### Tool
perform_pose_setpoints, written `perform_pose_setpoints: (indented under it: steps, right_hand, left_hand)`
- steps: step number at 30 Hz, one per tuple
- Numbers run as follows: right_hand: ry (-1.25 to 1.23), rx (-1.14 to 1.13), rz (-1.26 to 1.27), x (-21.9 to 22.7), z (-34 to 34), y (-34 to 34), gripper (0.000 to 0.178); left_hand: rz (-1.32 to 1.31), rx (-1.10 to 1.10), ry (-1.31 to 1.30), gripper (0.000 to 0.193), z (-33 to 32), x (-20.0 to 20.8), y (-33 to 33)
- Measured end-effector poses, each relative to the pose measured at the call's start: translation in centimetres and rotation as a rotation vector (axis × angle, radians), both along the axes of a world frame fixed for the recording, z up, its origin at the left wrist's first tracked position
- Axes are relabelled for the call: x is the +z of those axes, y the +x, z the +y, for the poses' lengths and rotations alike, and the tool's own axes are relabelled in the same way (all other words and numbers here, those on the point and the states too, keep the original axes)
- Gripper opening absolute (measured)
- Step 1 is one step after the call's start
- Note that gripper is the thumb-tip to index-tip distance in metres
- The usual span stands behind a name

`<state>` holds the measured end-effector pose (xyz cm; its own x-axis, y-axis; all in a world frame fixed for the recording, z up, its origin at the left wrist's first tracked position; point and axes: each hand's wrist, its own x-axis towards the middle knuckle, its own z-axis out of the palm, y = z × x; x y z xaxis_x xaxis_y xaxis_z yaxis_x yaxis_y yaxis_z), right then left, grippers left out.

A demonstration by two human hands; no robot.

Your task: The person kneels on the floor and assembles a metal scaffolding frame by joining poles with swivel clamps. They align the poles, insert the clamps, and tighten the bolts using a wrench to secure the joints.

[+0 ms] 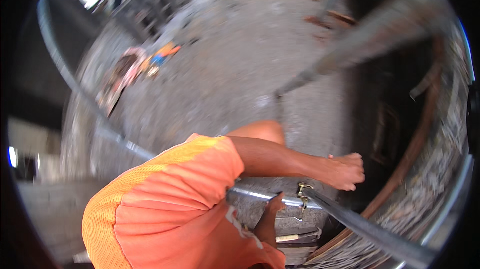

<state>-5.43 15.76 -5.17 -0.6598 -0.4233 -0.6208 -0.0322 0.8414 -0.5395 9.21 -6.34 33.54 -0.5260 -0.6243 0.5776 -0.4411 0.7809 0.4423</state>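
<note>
My left arm, in an orange sleeve, reaches across to the right. At its end my left hand (344,171) is closed, with its fingers curled and whatever is in them hidden. Just below and left of it, a brass-coloured scaffold clamp (303,192) sits around a shiny metal pipe (254,194). My right hand (274,203) grips this pipe, left of the clamp; its fingers are partly hidden. A darker pipe (370,225) slants from the clamp toward the lower right. Below the pipe lie a thin wrench-like tool (290,218) and a hammer-like tool with a pale handle (287,238).
A thick pole (360,39), smeared by motion, slants across the upper right. A long curved pipe (75,84) runs down the left. Colourful cloth or litter (157,59) lies on the grey concrete floor (230,44). A dark recess with a reddish-brown edge (407,161) borders the right.
</note>
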Motion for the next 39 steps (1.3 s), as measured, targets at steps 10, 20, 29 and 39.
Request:
perform_pose_setpoints:
  steps: [10, 20, 29, 39]
  right_hand:
    - [-0.163, -0.106, 0.358, -0.3, -2.5, 5.6, 0.072]
    - [-0.379, -0.674, 0.43, 5.7, -4.5, -1.2, 0.039]
    - [0.091, -0.418, 0.495, 6.1, 1.0, -2.7, 0.036]
    - [0.097, -0.039, 0.554, 5.7, 0.6, -5.1, 0.032]
  left_hand:
    - [-1.039, -0.857, 0.601, 0.051, 1.3, -15.7, -4.5]
    - [-0.392, 0.058, 1.024, 0.092, 2.9, -28.6, -7.1]
    - [-0.101, -0.031, 1.131, 0.07, 2.2, -32.8, -9.2]
    - [-0.144, 0.134, 1.081, 0.12, 4.0, -30.5, -10.2]
